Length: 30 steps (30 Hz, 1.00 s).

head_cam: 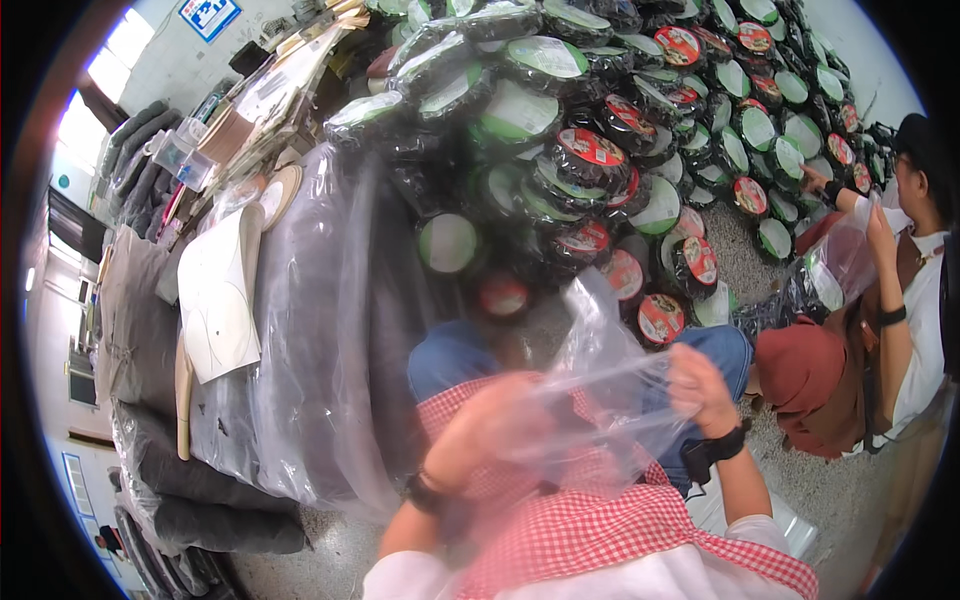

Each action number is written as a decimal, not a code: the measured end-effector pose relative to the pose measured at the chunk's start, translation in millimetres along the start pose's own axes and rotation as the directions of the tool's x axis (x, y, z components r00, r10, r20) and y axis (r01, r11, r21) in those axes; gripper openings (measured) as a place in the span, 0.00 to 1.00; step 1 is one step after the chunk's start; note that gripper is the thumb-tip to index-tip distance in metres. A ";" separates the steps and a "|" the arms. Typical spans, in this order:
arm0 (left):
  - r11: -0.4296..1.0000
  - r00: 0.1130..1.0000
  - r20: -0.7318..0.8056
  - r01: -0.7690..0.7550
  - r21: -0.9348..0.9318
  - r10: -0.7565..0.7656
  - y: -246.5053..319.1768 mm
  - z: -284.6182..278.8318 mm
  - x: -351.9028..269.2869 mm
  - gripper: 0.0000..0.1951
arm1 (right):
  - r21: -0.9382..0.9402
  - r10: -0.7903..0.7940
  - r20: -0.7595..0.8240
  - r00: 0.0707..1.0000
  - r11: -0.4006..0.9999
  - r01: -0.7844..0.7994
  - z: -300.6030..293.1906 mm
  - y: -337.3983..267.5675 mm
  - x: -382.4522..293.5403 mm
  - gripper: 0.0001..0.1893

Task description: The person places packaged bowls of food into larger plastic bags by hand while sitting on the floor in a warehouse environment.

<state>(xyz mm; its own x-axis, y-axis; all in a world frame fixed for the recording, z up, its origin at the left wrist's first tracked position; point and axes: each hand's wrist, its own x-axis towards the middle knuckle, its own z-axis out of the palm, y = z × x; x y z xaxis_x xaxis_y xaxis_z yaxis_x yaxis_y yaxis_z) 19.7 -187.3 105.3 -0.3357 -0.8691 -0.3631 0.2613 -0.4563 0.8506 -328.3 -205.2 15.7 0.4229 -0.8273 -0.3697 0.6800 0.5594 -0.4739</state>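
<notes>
A clear plastic bag [600, 409] is stretched between my two hands above my lap. My left hand [510, 420], blurred, grips one side of its film. On the other side my right hand [701, 386] holds the edge in bent fingers. The bag's loose end [596, 307] points forward between my knees, and no item shows inside it. Under the bag lies my red-and-white checked apron [592, 540]. Before my knees, round black packages in clear wrap, such as a red-labelled one [660, 319], lie on the floor.
A heap of round packages [585, 150] with green-white or red labels rises ahead. Tall plastic-wrapped grey rolls [307, 330] stand left, topped by a white sheet [221, 300]. Close on my right sits a co-worker [892, 300] with a clear bag [847, 255]. Flat plastic [765, 517] lies by my right side.
</notes>
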 end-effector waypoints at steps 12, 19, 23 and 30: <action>0.909 0.985 0.167 -0.106 0.402 0.041 -14.1 -53.9 54.7 0.12 | -0.800 -0.169 0.364 0.916 0.447 0.400 186.6 -93.3 249.1 0.17; 0.974 0.896 0.429 0.016 0.225 -0.114 -41.5 -91.8 121.9 0.14 | -1.000 -0.729 -0.008 0.684 -0.006 -0.019 324.4 -196.1 520.3 0.62; 0.991 0.915 0.391 0.051 0.121 -0.095 -33.0 -103.1 115.5 0.13 | -0.993 -0.683 -0.044 0.729 -0.050 -0.107 332.9 -194.1 559.4 0.61; 0.975 0.847 0.483 0.196 0.103 -0.222 -18.4 -114.3 116.6 0.14 | -0.955 -0.846 0.205 0.492 -0.064 0.288 334.1 -140.5 549.9 0.56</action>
<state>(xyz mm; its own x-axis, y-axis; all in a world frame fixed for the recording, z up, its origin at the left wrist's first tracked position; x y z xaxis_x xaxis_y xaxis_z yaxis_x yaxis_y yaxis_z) 79.2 -302.0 3.8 -0.7796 -0.5428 -0.3125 0.0954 -0.5960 0.7973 8.8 -755.8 146.0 -0.2446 -0.8906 0.3833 -0.4943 -0.2256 -0.8395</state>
